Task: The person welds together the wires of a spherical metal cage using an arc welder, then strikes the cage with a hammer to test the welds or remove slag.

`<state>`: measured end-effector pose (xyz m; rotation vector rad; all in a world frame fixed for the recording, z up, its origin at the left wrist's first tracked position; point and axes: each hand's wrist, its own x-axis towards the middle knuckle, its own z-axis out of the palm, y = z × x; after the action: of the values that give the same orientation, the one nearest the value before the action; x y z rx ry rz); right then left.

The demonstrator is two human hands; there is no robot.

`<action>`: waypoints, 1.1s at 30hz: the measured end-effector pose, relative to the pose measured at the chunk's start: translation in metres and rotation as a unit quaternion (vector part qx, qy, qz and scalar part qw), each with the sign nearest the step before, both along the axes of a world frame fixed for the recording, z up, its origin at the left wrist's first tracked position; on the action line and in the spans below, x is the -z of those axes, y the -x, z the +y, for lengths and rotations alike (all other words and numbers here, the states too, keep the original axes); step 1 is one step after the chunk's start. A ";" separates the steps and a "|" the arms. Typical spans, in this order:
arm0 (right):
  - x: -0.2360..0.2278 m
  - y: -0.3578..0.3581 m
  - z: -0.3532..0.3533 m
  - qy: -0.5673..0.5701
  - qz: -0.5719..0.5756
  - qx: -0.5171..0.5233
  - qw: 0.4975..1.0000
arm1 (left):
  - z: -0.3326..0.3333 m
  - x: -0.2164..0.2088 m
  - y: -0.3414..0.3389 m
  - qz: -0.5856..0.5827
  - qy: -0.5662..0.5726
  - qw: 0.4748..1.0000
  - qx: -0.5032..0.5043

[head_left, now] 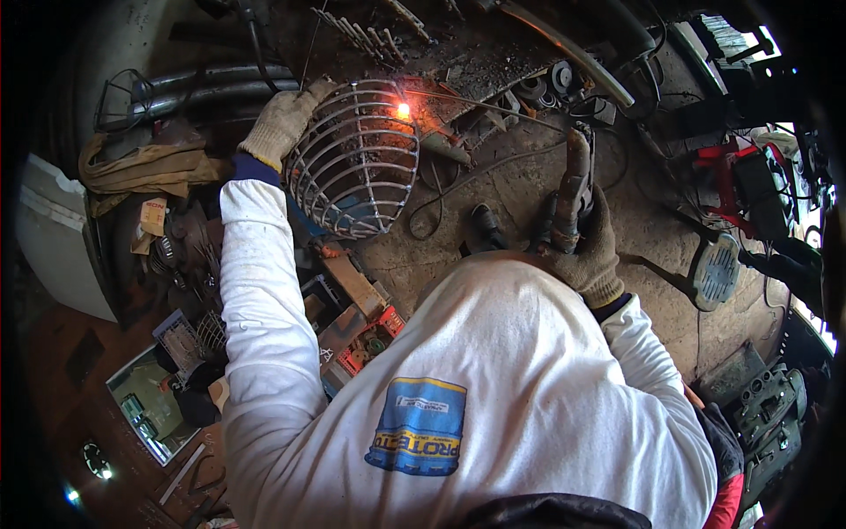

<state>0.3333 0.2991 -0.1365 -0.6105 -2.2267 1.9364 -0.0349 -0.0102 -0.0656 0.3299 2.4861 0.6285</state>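
A rounded cage of curved metal bars stands against the front of the workbench. My left hand, in a knitted work glove, grips its upper left rim. My right hand, gloved too, is closed around a worn welding electrode holder right of centre. From the holder a thin welding rod runs left toward the cage. A bright orange glow burns at the cage's upper right edge, by the rod's end. My left fingertips are partly hidden behind the rim.
Metal rods and debris lie on the dark workbench. Pipes and a brown cloth are at the left. An orange-red crate sits below the cage. A cable crosses the floor; a red frame and a metal pedal-like plate stand right.
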 end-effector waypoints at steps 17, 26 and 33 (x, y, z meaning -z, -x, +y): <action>-0.005 0.011 -0.007 0.061 -0.025 -0.002 0.998 | 0.006 0.001 -0.001 -0.016 0.024 0.999 -0.034; -0.023 0.018 -0.026 0.119 0.033 0.063 0.990 | -0.018 0.016 0.010 -0.029 -0.056 0.998 -0.005; -0.001 0.012 -0.013 -0.055 0.040 0.040 0.997 | 0.009 -0.008 -0.009 -0.015 -0.032 0.998 -0.044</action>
<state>0.3215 0.2865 -0.1350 -0.5851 -2.2077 1.7557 -0.0259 -0.0009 -0.0574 0.2345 2.4659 0.7459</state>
